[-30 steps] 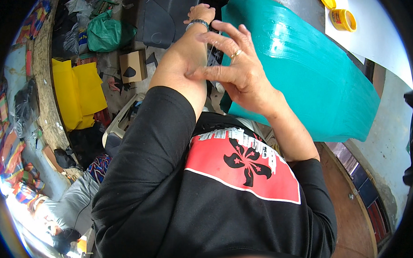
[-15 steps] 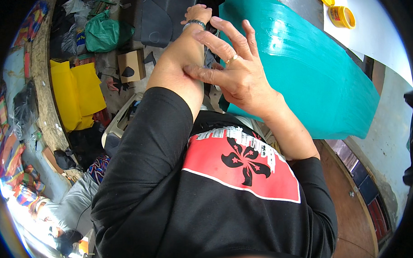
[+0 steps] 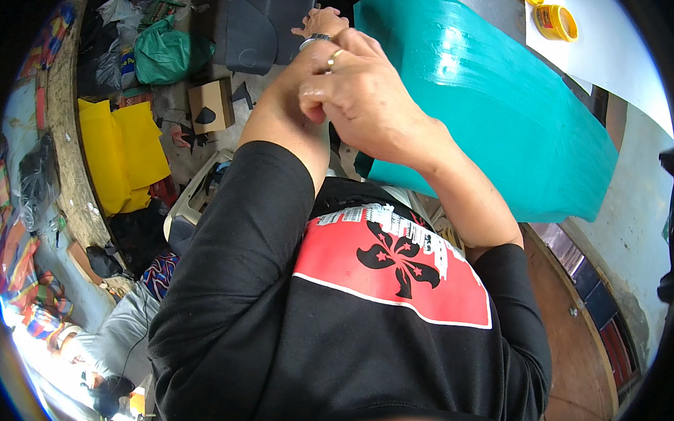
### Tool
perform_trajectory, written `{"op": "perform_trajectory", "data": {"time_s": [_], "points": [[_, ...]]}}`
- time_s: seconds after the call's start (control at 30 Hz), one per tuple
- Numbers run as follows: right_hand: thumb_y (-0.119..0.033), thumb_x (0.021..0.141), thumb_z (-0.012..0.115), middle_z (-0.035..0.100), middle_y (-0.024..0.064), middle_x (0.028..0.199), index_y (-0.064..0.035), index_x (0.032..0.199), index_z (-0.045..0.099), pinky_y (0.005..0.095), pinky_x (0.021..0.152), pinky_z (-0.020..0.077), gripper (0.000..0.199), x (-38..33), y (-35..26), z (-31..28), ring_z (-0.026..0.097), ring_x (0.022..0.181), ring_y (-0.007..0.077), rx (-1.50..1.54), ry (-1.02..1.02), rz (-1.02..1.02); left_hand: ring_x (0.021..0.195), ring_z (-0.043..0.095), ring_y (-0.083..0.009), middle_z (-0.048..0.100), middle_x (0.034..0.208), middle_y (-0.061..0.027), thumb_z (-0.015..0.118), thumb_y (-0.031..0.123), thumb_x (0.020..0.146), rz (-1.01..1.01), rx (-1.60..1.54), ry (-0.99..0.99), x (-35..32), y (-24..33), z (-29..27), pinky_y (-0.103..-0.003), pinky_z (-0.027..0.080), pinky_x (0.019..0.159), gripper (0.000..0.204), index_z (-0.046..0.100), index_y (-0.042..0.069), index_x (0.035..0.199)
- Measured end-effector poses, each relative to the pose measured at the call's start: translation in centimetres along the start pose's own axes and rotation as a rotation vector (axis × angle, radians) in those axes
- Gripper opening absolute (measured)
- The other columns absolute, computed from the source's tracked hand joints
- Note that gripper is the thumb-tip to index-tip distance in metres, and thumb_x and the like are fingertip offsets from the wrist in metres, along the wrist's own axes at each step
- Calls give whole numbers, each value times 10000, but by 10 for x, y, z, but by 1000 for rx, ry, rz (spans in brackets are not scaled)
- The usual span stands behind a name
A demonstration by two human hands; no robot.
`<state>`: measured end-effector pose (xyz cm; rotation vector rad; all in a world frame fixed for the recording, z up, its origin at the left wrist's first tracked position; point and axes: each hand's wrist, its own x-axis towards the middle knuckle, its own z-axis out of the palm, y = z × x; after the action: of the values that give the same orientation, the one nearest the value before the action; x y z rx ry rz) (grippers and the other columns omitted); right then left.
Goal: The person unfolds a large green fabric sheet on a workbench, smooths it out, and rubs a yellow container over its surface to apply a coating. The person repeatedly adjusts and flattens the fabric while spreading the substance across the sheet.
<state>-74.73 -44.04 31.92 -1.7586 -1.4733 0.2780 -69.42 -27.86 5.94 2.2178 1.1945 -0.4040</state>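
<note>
My left arm reaches forward, with a wristwatch (image 3: 314,40) at its wrist. Beyond the watch, my left hand (image 3: 325,21) is open, its fingers apart and holding nothing, near a dark flat sheet (image 3: 250,37). My right hand (image 3: 359,100), with a gold ring on one finger, lies across the left forearm (image 3: 277,112). Its fingers are curled in against the skin, and nothing shows in them. Just right of both hands spreads a large, glossy teal sheet (image 3: 496,127).
An open yellow tub (image 3: 556,24) stands at the far right by a white sheet (image 3: 610,49). Leftward are yellow sheets (image 3: 123,158), a green plastic bag (image 3: 163,54) and a small cardboard box (image 3: 213,106). Another person's grey-clad part (image 3: 117,340) shows at lower left.
My right hand's spread fingers have curled inward against my left forearm. My left hand stays in about the same place.
</note>
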Motion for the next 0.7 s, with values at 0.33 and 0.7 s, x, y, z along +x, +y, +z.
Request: {"op": "perform_trajectory", "data": {"time_s": [0.33,0.7], "points": [[-34,624,662,611,37,973,-156,875,721,435,1021,370,285,0,14,-22,529,1006,255,-418,102,-59,1374,383,-331,475,1427,-79,627,389,871,30,21,27,3,0,1,-658,128,1153,385,639,316,1248],[-501,943,540,406,168,1465,-238,1233,668,661,1092,209,412,-47,14,9,316,1368,419,-140,-30,85,1327,459,-315,540,1393,-58,641,445,870,-60,-145,-13,15,-10,3,-535,269,1132,376,669,312,1220]]}}
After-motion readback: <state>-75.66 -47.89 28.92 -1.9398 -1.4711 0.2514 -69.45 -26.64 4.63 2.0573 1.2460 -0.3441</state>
